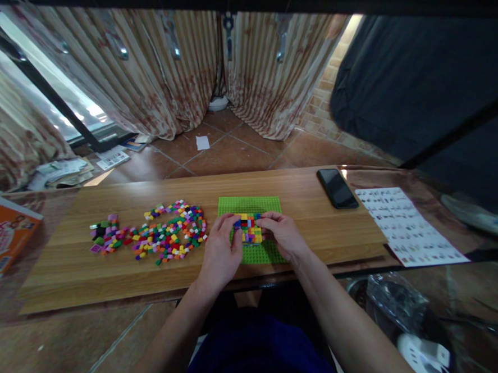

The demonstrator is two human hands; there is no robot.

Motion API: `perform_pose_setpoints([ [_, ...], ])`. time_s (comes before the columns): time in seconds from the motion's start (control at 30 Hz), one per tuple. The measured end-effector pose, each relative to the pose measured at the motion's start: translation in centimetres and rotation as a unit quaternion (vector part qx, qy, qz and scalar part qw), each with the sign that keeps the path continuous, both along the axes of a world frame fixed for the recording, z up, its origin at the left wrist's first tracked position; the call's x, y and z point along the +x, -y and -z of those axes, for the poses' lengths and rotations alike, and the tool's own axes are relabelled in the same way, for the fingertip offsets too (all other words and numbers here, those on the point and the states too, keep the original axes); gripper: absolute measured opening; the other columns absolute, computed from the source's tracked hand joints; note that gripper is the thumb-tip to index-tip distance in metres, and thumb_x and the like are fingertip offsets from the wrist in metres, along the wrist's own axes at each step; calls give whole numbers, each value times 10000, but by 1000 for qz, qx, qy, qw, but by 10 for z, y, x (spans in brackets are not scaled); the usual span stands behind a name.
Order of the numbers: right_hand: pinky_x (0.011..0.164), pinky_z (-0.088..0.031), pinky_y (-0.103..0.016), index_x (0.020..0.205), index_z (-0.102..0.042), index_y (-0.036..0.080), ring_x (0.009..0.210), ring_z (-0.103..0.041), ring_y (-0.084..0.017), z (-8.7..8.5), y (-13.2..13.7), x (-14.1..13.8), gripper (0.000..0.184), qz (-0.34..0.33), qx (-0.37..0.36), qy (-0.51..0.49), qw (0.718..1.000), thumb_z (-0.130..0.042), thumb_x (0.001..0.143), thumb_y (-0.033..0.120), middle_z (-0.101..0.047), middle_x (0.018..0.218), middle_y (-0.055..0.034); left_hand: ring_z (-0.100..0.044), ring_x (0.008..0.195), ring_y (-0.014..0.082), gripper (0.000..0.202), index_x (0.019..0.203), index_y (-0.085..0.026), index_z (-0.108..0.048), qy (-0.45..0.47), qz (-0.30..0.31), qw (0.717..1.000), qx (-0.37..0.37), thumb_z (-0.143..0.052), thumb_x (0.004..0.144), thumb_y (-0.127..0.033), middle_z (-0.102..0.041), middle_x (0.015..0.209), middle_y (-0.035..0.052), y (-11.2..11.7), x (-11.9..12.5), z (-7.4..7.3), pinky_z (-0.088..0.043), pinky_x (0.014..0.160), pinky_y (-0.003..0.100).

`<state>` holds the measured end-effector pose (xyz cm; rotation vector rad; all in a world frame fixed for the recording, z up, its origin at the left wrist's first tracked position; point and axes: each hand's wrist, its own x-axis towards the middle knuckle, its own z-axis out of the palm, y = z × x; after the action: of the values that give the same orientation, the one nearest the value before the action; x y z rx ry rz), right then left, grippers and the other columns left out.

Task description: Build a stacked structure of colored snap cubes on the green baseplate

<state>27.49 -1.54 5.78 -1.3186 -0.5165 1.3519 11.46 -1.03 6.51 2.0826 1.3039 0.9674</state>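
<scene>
A block of small multicoloured toy bricks (249,231), with yellow, blue, red and purple ones among them, sits over a green studded baseplate (261,256). My left hand (223,247) closes on the block's left side, its thumb and index finger near a blue brick. On the right side, my right hand (283,232) pinches the block's edge, fingertips at its upper right corner. Whether the block is pressed onto the baseplate or held just above it, I cannot tell. The fingers hide both side edges of the block.
Loose bricks (167,236) are spread on the wooden board (111,285) to the left. Toward the right lie a black phone (337,188) and a printed sheet (409,224). An orange box (7,235) stands at the far left. A power strip (423,356) is low on the right.
</scene>
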Motion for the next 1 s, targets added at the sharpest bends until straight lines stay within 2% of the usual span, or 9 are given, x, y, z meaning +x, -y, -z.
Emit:
perform_pose_setpoints([
  [0.53,443,-378,-200,620,-554,178,443,-462,-67,3,2,-6,345,21,14,35,999,-813,506,375,-533,492,74,-561,1134,217,262,1127,-167,-578,-2,-2,1000,4,-473,887,-161,-586,1184,115,0,1,0,-473,1008,418],
  [0.7,459,-377,-202,622,-582,165,464,-465,-69,7,7,-2,380,2,25,45,999,-835,511,426,-540,514,58,-572,1129,210,255,1138,-179,-575,8,-6,1000,0,-457,911,-192,-603,1184,103,4,-2,-3,-471,1010,423],
  [0.77,467,-386,-204,630,-598,163,473,-464,-68,7,12,2,390,14,31,46,998,-833,523,455,-546,535,49,-569,1143,211,268,1166,-181,-561,16,-17,1000,1,-447,926,-219,-603,1197,104,7,-8,-5,-476,1004,419],
  [0.87,477,-397,-207,647,-608,170,492,-462,-69,4,21,10,389,66,52,54,995,-817,549,483,-561,586,35,-572,1143,208,295,1203,-181,-544,26,-53,998,20,-439,936,-246,-595,1219,110,12,-29,-3,-488,985,401],
  [1.0,485,-375,-223,637,-598,182,496,-445,-83,-7,32,13,332,107,104,113,982,-772,631,465,-540,567,29,-534,1201,232,298,1189,-183,-560,3,-139,989,59,-482,918,-279,-593,1220,115,18,-73,10,-446,1032,429],
])
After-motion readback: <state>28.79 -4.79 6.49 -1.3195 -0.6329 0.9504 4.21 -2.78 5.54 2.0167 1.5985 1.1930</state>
